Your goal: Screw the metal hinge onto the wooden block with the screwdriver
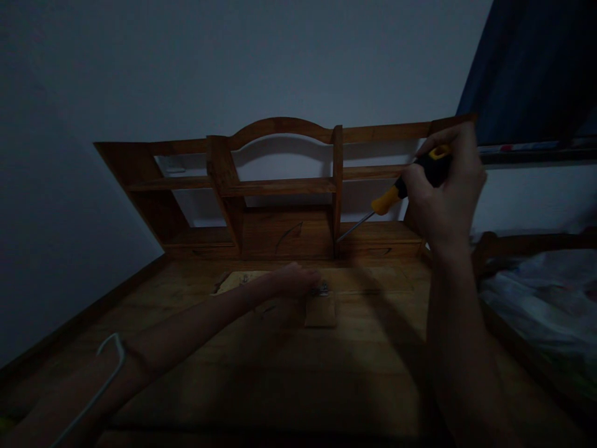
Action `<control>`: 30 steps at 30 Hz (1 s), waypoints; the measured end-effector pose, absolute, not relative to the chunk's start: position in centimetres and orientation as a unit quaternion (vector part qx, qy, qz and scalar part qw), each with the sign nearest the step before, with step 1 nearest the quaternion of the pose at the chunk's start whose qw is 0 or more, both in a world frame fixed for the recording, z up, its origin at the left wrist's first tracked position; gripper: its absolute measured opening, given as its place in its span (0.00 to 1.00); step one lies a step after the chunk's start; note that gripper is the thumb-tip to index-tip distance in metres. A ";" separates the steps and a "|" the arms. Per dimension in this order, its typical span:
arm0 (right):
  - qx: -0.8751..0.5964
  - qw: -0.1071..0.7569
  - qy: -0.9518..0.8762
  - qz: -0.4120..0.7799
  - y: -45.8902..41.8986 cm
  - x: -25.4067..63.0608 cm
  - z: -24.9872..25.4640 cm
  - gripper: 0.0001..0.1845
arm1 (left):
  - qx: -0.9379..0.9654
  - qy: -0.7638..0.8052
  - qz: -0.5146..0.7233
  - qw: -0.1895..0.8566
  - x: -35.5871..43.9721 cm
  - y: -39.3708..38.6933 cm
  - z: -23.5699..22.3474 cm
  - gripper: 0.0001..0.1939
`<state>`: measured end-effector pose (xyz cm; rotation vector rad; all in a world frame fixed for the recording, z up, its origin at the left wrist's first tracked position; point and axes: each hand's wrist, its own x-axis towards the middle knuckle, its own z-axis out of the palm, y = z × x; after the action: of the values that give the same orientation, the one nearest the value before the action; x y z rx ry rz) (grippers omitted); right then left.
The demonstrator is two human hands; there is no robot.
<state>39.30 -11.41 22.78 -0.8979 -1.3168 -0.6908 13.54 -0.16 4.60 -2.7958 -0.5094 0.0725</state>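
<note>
My right hand (445,199) is wrapped around the black and yellow handle of a screwdriver (387,200), held up at the right. Its metal shaft slants down and left, the tip in front of the shelf unit's lower part. My left hand (296,279) is low over a pale wooden board (373,280) on the desk top. Its fingers are drawn together beside a small metal hinge (323,287); what they hold, if anything, is hidden in the dim light. Under the hinge is a small wooden block (320,311).
A wooden shelf unit (280,186) stands along the back of the wooden desk (261,379), against a pale wall. Small metal parts (245,279) lie on the board's left part. Plastic bags (545,292) are at the right, below a dark blue curtain (536,68).
</note>
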 end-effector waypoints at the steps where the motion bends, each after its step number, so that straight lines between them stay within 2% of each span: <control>1: -0.392 0.648 -0.578 -0.304 -11.5 39.4 22.8 0.13 | -0.975 -0.163 0.017 0.148 13.5 -0.1 4.7 0.12; 4: -0.390 0.648 -0.575 -0.314 -11.6 39.6 23.0 0.13 | -0.981 -0.122 0.017 0.151 13.5 0.0 4.8 0.15; 10: -0.390 0.645 -0.573 -0.322 -11.8 40.0 23.2 0.11 | -0.975 -0.139 0.037 0.168 14.0 -0.3 5.2 0.05; 14: -0.394 0.643 -0.571 -0.325 -11.9 40.2 23.2 0.12 | -0.978 -0.132 0.025 0.158 14.0 -0.4 5.6 0.07; 18: -0.411 0.631 -0.570 -0.330 -12.1 40.3 23.3 0.11 | -0.971 -0.152 0.067 0.174 14.2 -0.2 5.5 0.04; 23: -0.405 0.633 -0.569 -0.334 -12.1 40.3 23.2 0.11 | -0.976 -0.140 0.015 0.169 13.8 -0.2 5.6 0.05; 30: -0.400 0.644 -0.556 -0.340 -12.0 40.8 23.3 0.12 | -0.977 -0.141 0.022 0.157 13.4 0.1 5.1 0.05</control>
<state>40.81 -11.99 23.27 -0.9116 -1.2664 -0.7750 13.40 0.10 5.12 -2.7964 -0.4041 0.0635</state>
